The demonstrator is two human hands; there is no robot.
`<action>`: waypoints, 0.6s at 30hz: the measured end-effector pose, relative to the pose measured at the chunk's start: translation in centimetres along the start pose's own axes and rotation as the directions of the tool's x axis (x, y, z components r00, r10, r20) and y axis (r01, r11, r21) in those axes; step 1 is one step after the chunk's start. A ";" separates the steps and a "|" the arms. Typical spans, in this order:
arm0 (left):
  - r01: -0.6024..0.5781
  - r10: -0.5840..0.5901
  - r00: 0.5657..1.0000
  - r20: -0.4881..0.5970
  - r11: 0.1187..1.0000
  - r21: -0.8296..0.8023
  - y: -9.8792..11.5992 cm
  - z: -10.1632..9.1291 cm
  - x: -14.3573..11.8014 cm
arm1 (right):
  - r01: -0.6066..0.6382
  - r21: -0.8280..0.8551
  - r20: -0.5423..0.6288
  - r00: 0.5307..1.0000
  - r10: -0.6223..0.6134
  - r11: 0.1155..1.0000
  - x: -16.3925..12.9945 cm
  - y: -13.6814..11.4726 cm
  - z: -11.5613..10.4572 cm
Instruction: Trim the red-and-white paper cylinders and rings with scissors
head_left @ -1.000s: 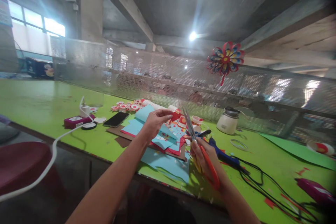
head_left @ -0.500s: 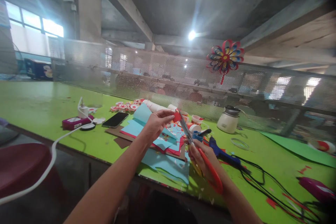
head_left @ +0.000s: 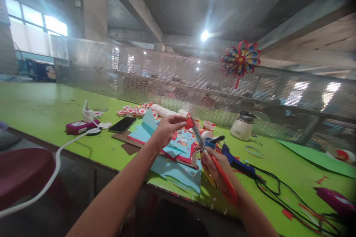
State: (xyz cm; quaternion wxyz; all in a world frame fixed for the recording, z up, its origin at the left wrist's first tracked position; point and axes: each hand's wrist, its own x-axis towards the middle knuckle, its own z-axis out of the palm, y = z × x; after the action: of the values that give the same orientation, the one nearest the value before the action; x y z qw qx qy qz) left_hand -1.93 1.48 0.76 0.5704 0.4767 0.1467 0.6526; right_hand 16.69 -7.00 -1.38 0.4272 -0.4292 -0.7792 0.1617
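My left hand [head_left: 166, 130] pinches a small red paper piece [head_left: 189, 123] above the green table [head_left: 50, 107]. My right hand [head_left: 215, 168] grips red-handled scissors [head_left: 211, 158]; the blades point up and left and meet the red piece. Under both hands lies a pile of blue and red paper sheets [head_left: 169, 152] on brown card.
A black phone [head_left: 122, 124], a magenta box [head_left: 79, 127] with a white cable, red-white round pieces [head_left: 133, 111], paper cups [head_left: 207, 126], a blue glue gun [head_left: 236, 163] with black cords, a white pot [head_left: 241, 127] and a mesh fence with a paper pinwheel [head_left: 240, 59]. People sit behind the fence.
The scissor blades have swung left and down onto the red piece. My left hand shifted slightly right and holds the piece lower than before.
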 end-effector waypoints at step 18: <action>-0.005 0.005 1.000 0.025 1.000 0.026 0.2 0.0 -0.1 | -0.063 0.061 0.009 0.998 0.062 0.996 0.1 1.3 0.4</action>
State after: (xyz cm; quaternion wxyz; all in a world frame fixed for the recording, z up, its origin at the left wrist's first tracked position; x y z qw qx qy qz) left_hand -2.07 1.36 0.85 0.5643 0.4924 0.1469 0.6462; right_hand 17.03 -6.15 -2.31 0.4319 -0.4395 -0.7617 0.2004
